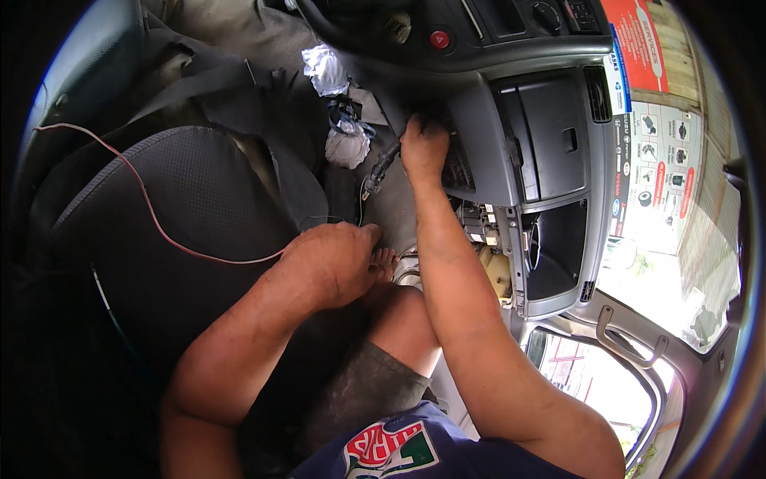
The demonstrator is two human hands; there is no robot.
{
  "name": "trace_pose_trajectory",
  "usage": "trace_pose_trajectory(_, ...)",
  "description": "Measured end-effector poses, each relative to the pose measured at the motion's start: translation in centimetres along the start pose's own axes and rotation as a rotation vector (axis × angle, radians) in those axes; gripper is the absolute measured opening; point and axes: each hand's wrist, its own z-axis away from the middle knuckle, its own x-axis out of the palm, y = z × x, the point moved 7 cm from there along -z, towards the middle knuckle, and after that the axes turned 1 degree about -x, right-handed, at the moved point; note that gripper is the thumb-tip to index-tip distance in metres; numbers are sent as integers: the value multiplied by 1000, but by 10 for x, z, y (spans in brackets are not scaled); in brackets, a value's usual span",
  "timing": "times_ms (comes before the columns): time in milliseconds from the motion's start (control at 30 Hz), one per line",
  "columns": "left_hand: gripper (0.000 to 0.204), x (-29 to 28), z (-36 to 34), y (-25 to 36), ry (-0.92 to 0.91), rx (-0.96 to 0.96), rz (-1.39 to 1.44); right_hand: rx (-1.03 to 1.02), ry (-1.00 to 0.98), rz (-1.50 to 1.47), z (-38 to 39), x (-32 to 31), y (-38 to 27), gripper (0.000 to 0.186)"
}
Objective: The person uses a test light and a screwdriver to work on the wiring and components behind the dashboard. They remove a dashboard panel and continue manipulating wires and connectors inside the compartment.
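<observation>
Low in the middle, my left hand [327, 259] is closed with its fingers curled. A thin red-and-white wire [171, 235] runs into it from the seat side, and a finer wire rises beyond its fingertips toward a dark harness. My right hand [424, 150] is up against the lower dashboard panel, its fingers bent round the upper end of that black wire harness [384, 169]. At its lower end, close above my left hand, the harness shows a plug-like tip. Its other end is hidden behind my right hand and the panel.
A dark seat [175, 191] fills the left. Crumpled white paper or cloth [325, 70] lies on the floor area. The glove box [546, 140] sits above an open compartment [554, 247], with exposed fuses and connectors [479, 223] beside it. A door window [594, 391] is at lower right.
</observation>
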Motion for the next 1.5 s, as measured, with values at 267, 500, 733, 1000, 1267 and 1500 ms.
trace_pose_trajectory(267,60,-5,1,2,-38,-33,36,-44,46,-49,0,-7,-9,36)
trace_pose_trajectory(500,60,-6,2,3,-34,-24,28,-36,-7,2,-3,-8,-13,32)
trace_pose_trajectory(733,56,-7,4,2,2,12,43,-182,29,163,-5,-3,-19,26)
trace_pose_trajectory(1000,56,-2,1,2,12,42,-10,-188,-45,207,-13,6,-19,29)
trace_pose_trajectory(1267,57,-3,0,-1,3,26,11,-9,-4,-40,-2,-8,-9,32)
trace_pose_trajectory(1500,59,0,1,-2,-20,17,14,-76,20,-69,-8,-6,-10,37)
